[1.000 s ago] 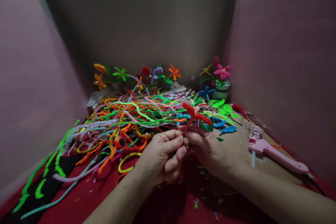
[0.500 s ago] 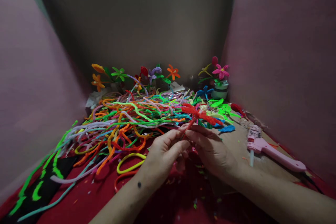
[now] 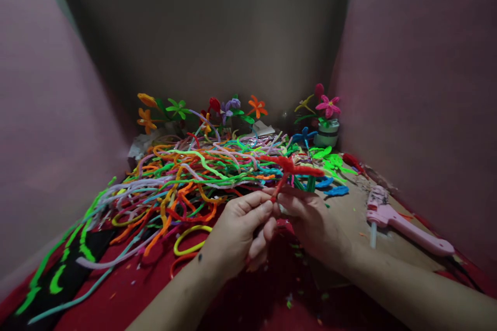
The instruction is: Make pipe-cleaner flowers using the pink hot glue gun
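A: State the condition of the fingers.

B: The left hand [image 3: 238, 232] has its thumb and forefinger pinched on the lower end of the red stem [image 3: 279, 187]. The right hand [image 3: 314, 225] grasps the same stem from the opposite side. The two sets of fingertips sit just beside each other.

A: Where is the red flower [image 3: 288, 164] relative to that grip?

B: Taking the fingertips as dial centre, its head is at 1 o'clock, directly above the fingers and clear of them. The stem tilts. One petal points to 2 o'clock. The stem's lower end is hidden in the hands.

A: List the items farther out.

B: Blue petals [image 3: 337, 191] at 3 o'clock, near the right hand. Bright green pieces [image 3: 334, 161] at 2 o'clock. A yellow loop [image 3: 179, 240] at 8 o'clock, beside the left forearm. A tangled pile of fuzzy stems [image 3: 202, 160] at 10 o'clock.

A: And at the perimeter?

B: A pink glue gun [image 3: 415, 231] at 3 o'clock, on a tan board [image 3: 349, 222]. A pink flower [image 3: 328, 106] at 1 o'clock, above a pale pot [image 3: 326, 134].
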`<action>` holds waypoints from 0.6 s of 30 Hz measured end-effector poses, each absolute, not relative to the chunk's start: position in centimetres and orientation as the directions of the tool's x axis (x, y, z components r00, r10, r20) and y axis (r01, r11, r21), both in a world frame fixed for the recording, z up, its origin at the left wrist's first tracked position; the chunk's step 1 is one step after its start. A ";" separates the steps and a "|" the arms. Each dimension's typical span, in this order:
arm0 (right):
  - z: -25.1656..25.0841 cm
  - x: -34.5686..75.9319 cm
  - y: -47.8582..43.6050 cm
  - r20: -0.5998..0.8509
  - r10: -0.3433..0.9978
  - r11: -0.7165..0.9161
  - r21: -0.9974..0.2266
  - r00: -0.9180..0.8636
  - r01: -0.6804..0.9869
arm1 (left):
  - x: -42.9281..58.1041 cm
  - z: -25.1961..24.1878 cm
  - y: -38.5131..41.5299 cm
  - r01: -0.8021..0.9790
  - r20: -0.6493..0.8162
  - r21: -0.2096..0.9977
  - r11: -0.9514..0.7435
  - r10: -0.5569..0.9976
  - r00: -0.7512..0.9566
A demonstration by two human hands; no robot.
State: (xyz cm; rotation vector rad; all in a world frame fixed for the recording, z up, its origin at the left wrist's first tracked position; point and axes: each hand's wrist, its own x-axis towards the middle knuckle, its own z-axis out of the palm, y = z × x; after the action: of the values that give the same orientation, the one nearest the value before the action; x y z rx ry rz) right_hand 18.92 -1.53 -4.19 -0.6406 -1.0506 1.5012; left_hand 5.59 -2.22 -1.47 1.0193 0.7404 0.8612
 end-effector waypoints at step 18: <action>-4.7 19.0 -1.0 0.266 0.957 0.204 -0.898 -0.113 -0.390 | 5.3 -3.3 -2.0 0.395 0.438 0.784 -0.479 0.878 0.196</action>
State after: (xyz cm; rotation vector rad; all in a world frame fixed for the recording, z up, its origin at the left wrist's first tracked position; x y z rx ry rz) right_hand 18.98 -0.97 -4.69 -0.6692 -1.1393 1.3008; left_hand 5.26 -2.03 -3.27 1.9666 1.1832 1.2420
